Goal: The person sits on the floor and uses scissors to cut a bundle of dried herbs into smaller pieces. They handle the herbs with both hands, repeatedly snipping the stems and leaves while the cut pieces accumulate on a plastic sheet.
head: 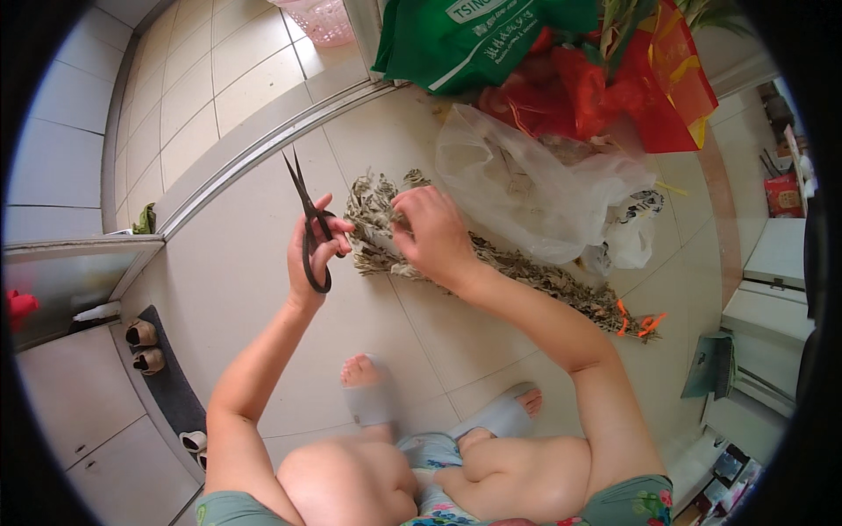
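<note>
My left hand (310,253) holds a pair of black scissors (308,197), its fingers at the looped handles and the blades pointing away from me, slightly apart. Over a bundle of dried, grey-brown leafy stalks (373,210) is my right hand (434,230), with thumb and fingers pinched on a bit of the leaves. From beneath that hand and forearm, a long dried plant bundle (546,279) runs to the lower right. Orange ties (651,323) wrap its thin end. The right forearm hides part of it.
Beyond the bundle lies a crumpled clear plastic bag (513,191). Behind it stand a green bag (473,49) and a red bag (677,98). A metal door track (263,154) crosses the floor on the left. Shoes rest on a dark mat (172,394).
</note>
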Motion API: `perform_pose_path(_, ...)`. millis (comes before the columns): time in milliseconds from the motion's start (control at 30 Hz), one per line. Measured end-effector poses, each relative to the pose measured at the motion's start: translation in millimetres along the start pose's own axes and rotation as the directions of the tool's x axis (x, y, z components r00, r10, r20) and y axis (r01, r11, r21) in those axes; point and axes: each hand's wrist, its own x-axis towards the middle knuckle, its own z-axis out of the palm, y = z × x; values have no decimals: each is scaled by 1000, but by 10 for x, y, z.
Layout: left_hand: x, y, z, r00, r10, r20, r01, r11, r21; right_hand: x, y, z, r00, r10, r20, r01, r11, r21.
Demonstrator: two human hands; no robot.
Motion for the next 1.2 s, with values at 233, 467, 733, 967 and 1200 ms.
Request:
perform_pose_path(233,166,182,488,939,-261,225,278,959,-50,-156,336,-783,618,722,309,-724,372,581)
perform_pose_path(467,529,88,546,983,63,-173,-103,967,-233,-260,310,-220,798,517,311,-588,780,214)
perform_pose_path(733,484,151,179,958,84,-273,-147,964,-220,-245,182,861,815,415,404,-279,893,-353)
perform_pose_path(967,388,121,62,972,7,-234,-44,987,-157,-26,164,639,931,278,238,-280,960,-25)
perform_pose_path(1200,519,228,202,998,56,-23,-59,987,-150,273,-130,-228,943,277,184,-269,961,-69)
